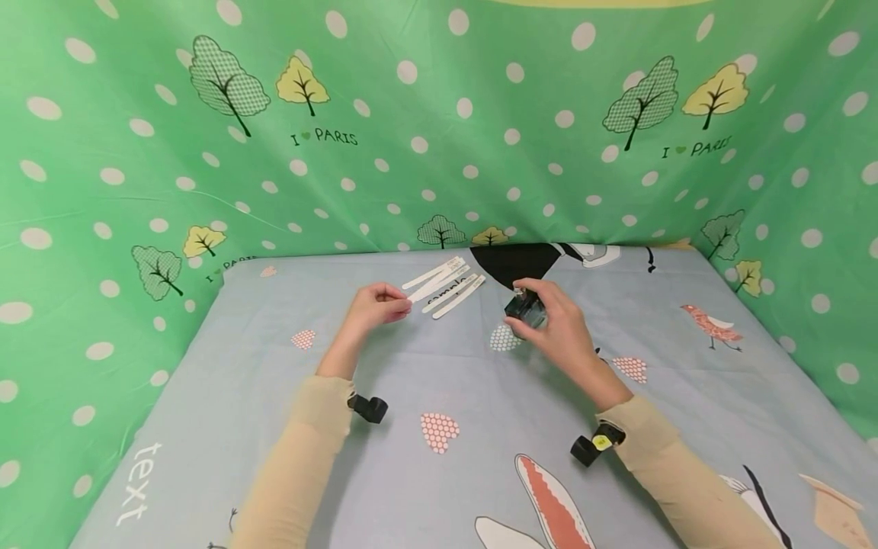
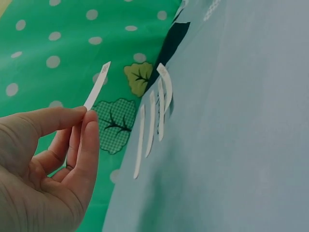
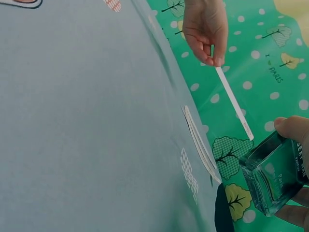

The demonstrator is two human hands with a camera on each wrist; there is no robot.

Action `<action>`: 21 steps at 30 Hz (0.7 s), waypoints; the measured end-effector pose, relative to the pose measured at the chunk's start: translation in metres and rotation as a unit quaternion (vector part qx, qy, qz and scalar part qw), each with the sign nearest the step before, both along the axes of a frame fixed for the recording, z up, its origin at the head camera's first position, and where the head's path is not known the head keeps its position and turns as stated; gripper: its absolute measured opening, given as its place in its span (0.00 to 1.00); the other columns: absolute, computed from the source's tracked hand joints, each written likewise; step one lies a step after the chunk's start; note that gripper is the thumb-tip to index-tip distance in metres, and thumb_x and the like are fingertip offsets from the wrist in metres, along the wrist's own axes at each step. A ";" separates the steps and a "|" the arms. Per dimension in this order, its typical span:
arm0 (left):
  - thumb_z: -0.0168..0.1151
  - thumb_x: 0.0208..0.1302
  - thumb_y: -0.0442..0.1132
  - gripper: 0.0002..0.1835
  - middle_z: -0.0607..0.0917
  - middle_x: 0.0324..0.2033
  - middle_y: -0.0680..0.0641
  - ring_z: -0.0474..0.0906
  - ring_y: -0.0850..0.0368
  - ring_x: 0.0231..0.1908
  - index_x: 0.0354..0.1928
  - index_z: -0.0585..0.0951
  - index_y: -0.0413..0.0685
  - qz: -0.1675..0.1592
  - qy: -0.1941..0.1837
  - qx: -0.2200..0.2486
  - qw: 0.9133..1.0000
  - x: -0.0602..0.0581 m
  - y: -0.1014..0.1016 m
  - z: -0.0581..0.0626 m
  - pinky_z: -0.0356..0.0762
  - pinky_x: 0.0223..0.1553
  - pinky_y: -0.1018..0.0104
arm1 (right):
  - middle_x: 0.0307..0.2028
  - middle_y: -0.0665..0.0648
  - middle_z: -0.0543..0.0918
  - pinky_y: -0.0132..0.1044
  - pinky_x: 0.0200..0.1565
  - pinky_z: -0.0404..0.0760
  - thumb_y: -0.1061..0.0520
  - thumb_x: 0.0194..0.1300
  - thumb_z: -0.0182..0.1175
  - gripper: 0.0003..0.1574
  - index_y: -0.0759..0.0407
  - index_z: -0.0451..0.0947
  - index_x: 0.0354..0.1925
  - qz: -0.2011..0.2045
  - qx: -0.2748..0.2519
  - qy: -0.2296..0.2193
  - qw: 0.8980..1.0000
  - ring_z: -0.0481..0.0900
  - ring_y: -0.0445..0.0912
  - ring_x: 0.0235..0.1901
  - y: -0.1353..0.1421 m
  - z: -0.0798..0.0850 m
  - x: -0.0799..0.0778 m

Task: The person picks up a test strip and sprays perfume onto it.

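Observation:
My left hand (image 1: pixel 376 306) pinches one end of a white perfume test strip (image 2: pixel 98 86) between thumb and index finger. The strip points away from the fingertips, with small print near its far end. In my right hand (image 1: pixel 561 329) is a dark green glass perfume bottle (image 3: pixel 270 176), its fingers around the body and the index finger at the sprayer on top (image 1: pixel 519 290). The right wrist view shows the strip's printed end close to the bottle. Several more test strips (image 2: pixel 151 121) lie side by side on the cloth, between the two hands in the head view.
A grey-blue printed cloth (image 1: pixel 384 473) covers the table. Green polka-dot curtains (image 1: pixel 411 107) hang along its back and sides. Black wrist cameras sit on the left (image 1: pixel 370 409) and right (image 1: pixel 588 450) wrists.

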State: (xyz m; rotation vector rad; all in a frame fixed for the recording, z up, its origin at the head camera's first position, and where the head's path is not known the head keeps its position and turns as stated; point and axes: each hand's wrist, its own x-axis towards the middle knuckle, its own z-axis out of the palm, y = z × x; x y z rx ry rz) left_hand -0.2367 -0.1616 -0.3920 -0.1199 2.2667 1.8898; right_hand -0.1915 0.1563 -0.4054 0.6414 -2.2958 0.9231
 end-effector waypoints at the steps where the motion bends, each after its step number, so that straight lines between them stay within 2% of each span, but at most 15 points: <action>1: 0.66 0.61 0.26 0.08 0.82 0.22 0.56 0.82 0.68 0.25 0.41 0.78 0.31 0.000 -0.002 0.002 1.000 0.000 0.002 -0.001 0.87 0.35 0.74 | 0.53 0.58 0.82 0.51 0.52 0.83 0.55 0.51 0.78 0.38 0.54 0.75 0.59 -0.001 0.001 -0.001 1.000 0.81 0.53 0.54 0.001 0.000 0.000; 8: 0.67 0.60 0.27 0.08 0.82 0.20 0.56 0.82 0.68 0.24 0.39 0.79 0.31 -0.004 -0.005 -0.003 1.000 -0.004 0.015 -0.012 0.87 0.34 0.73 | 0.54 0.58 0.82 0.51 0.54 0.82 0.56 0.52 0.78 0.38 0.55 0.74 0.60 -0.007 0.009 -0.002 1.000 0.80 0.54 0.55 0.005 0.001 0.000; 21: 0.67 0.59 0.25 0.07 0.81 0.22 0.53 0.81 0.65 0.24 0.38 0.80 0.32 -0.004 -0.045 0.010 0.999 -0.008 0.044 -0.035 0.87 0.35 0.73 | 0.54 0.60 0.82 0.54 0.50 0.83 0.56 0.53 0.77 0.37 0.55 0.74 0.60 -0.028 0.005 -0.022 0.999 0.81 0.56 0.53 0.013 0.001 0.000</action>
